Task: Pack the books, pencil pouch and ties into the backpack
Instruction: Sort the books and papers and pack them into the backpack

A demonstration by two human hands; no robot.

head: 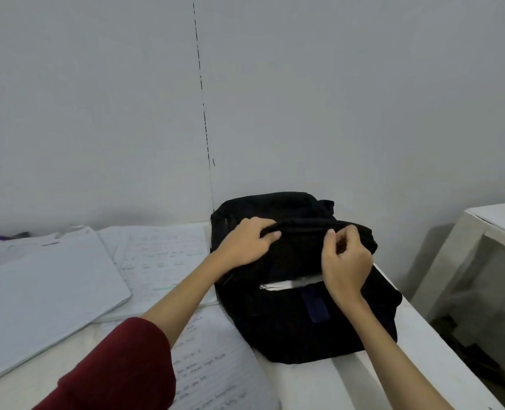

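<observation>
Two hands: both up on the black backpack (298, 315), no slack
Far left: closed white notebook (44, 291) lying on the white table (422, 350), open written pages (162, 261) just beside it
Near edge: another open notebook (215, 365) touching the bag's left side
Left hand (245, 244): fingers curled over the bag's top fold, gripping fabric
Right hand (346, 258): pinching something small at the top seam, prob the zip pull, can't tell
Bag: upright-ish against the wall, right of the books
</observation>
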